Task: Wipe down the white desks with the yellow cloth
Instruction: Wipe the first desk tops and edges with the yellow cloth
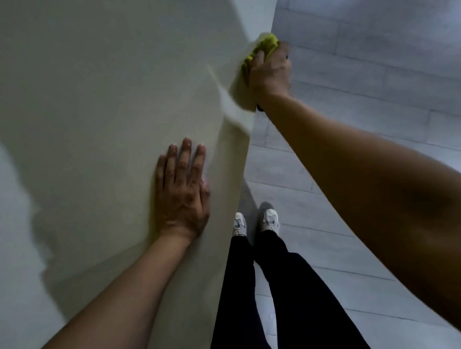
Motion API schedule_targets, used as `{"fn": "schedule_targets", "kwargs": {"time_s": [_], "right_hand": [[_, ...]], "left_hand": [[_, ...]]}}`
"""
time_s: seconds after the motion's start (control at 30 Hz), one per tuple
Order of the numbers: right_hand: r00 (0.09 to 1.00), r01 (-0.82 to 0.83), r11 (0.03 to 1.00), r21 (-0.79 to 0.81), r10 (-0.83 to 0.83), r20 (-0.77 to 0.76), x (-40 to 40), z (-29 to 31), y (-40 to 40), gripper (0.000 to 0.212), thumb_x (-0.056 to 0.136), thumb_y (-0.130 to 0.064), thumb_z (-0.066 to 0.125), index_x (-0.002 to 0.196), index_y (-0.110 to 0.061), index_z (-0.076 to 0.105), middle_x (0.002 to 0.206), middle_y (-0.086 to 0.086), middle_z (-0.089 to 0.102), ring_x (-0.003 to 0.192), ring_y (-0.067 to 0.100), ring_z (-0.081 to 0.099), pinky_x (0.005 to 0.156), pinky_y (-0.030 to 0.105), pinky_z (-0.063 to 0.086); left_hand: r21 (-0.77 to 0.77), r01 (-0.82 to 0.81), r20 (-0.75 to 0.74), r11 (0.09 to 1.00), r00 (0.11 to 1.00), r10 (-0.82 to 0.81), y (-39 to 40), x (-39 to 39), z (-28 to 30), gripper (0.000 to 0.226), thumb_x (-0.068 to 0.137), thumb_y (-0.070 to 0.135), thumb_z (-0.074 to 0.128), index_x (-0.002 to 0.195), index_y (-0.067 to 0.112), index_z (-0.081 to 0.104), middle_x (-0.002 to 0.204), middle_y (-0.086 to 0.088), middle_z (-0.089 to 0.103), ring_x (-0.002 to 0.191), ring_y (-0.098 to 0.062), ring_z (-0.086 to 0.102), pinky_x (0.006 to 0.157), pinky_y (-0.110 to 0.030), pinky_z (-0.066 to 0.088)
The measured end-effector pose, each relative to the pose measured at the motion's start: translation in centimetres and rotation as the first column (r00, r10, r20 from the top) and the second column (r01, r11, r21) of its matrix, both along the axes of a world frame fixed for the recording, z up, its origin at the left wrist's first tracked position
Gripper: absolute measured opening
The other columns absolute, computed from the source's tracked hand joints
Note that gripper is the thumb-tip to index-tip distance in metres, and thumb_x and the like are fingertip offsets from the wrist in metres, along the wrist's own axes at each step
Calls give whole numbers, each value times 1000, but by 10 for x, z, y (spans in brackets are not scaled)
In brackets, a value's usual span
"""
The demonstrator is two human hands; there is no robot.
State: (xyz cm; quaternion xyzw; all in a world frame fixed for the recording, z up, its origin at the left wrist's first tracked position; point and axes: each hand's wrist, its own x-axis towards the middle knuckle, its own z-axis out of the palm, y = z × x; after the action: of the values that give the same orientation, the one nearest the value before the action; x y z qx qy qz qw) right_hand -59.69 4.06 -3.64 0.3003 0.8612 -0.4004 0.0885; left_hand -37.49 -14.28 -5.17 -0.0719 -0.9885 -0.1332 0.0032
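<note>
Left hand (182, 190) flat on white desk (90, 103), right hand (269, 76) gripping yellow cloth (263, 46), grey plank floor (383, 75)

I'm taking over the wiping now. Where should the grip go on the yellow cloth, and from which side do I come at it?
Judging by how it lies, from above: the yellow cloth is bunched into a wad at the white desk's right edge, under the right hand. Set the grip over the top of the bunch, palm down and fingers curled round it. The left hand rests flat on the desk.
</note>
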Motion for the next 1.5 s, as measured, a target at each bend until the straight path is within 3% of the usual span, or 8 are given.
{"fn": "schedule_targets", "kwargs": {"time_s": [0.17,0.3,0.47,0.77,1.0,1.2,1.37,1.5], "right_hand": [[997,-24,999,-32,22,-80,83,-4,-19,46,103,-35,41,142,-13,34,123,15,49,108,31,55,95,48,48],[991,-101,991,-94,91,-96,208,-2,-43,51,103,-31,43,149,-18,27,127,13,47,100,23,49,84,33,40],[993,-114,975,-189,117,7,337,2,-69,46,101,-30,48,141,-11,37,120,15,49,106,36,54,86,38,45],[999,-46,992,-117,47,1,233,2,-54,46,103,-38,38,143,-18,29,122,15,47,108,34,53,94,50,48],[999,-18,997,-75,15,-47,162,-6,-39,45,104,-38,37,143,-17,30,127,17,49,115,36,53,95,47,46],[991,-31,996,-78,21,-136,245,-7,-61,52,103,-34,40,151,-18,26,130,18,43,115,37,51,96,50,45],[998,-35,989,-143,28,-47,378,-7,-95,50,102,-33,44,148,-19,30,119,17,44,108,38,50,92,50,45],[1000,-18,992,-123,17,-4,415,-6,-104,48,102,-31,46,146,-16,35,120,17,47,109,38,51,92,49,45]], "left_hand": [[13,-8,-12,1000,1000,8,2,0,0,61,99,26,39,159,15,38,168,-10,30,156,-34,25,127,-54,20],[-10,5,-2,1000,1000,-5,0,1,1,61,100,28,35,159,14,38,167,-12,30,155,-36,27,126,-55,21],[-36,4,-15,999,1000,-5,0,1,-1,62,101,28,32,161,16,34,169,-10,27,157,-33,24,128,-52,17],[-59,-6,-6,998,1000,6,2,1,2,61,101,26,37,161,16,34,169,-11,26,157,-34,23,129,-48,13],[-70,-7,12,997,1000,8,2,1,4,61,102,28,34,162,18,32,170,-10,24,158,-33,21,130,-47,11],[-97,0,44,995,999,5,1,2,6,62,102,31,29,163,20,28,171,-8,20,159,-31,17,130,-43,5],[-81,10,45,997,999,-6,-1,4,8,60,104,30,30,164,21,26,172,-7,18,159,-30,15,130,-41,4],[-64,11,46,998,999,-8,-2,6,8,60,105,29,29,164,20,25,172,-8,18,159,-30,14,130,-39,3]]}}
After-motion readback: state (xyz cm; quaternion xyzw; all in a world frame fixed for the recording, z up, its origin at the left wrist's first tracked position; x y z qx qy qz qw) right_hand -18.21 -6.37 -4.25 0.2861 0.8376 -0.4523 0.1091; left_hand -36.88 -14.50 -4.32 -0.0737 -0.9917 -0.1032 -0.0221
